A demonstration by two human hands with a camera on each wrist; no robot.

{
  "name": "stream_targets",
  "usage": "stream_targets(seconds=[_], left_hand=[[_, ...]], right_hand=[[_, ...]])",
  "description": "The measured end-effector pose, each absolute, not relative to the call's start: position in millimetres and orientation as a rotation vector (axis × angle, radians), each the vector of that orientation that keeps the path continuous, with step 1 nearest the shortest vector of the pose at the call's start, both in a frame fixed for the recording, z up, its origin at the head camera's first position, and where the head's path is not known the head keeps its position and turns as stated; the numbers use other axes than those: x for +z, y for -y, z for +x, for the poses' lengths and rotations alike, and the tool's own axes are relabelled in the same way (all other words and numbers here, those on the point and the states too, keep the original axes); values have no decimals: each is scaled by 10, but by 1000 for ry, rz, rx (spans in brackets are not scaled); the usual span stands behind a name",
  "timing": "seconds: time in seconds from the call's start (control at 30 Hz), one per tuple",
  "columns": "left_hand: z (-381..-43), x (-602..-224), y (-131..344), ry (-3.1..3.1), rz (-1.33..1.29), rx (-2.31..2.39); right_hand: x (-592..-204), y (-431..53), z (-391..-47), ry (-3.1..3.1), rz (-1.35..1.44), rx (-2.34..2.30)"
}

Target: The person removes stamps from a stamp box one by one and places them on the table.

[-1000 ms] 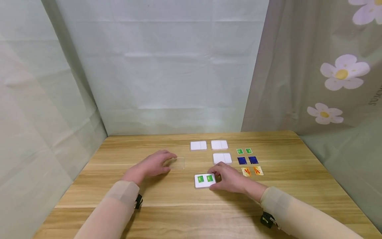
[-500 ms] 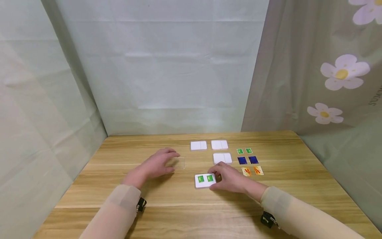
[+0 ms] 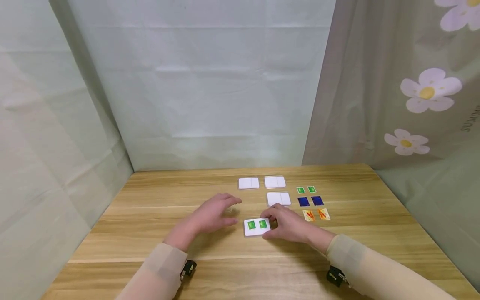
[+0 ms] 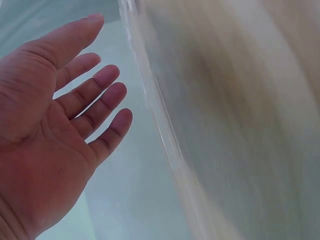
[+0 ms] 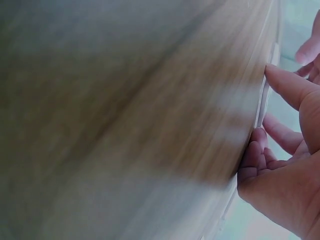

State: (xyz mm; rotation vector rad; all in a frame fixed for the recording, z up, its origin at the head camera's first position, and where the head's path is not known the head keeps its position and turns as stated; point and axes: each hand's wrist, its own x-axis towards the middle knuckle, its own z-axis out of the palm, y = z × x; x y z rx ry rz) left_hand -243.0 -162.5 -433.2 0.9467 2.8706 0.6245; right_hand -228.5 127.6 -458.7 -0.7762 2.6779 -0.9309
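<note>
A clear case with a white card (image 3: 248,231) inside lies flat on the wooden table, two green square pictures showing on it. My right hand (image 3: 288,223) pinches its right end, thumb at the near edge and fingers at the far edge; in the right wrist view the case (image 5: 264,97) appears edge-on between them. Just to the left hovers my left hand (image 3: 214,213), low over the table with fingers spread. The left wrist view has this hand (image 4: 55,117) palm showing, holding nothing. A faint clear piece (image 3: 231,210) is mostly hidden by its fingers.
Behind lie three clear cases with blank white cards: a left one (image 3: 248,183), a right one (image 3: 275,181) and a nearer one (image 3: 278,198). On the right are pairs of green squares (image 3: 301,190), blue squares (image 3: 303,201) and orange squares (image 3: 309,215). Curtains surround the table (image 3: 150,196).
My left hand has moved right toward the case, passing over the clear piece that lay beyond its fingertips. The right hand and the case with green squares have stayed in place.
</note>
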Motion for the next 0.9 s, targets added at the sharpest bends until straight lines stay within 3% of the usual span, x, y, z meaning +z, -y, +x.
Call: stream_targets(seconds=[0.33, 0.9], left_hand=[[-2268, -4335, 1390, -2832, 1082, 568], [-2203, -4408, 1208, -2859, 980, 519]], right_hand=[[-4581, -1274, -2282, -2667, -776, -940], [-4576, -1269, -2267, -2675, -765, -941]])
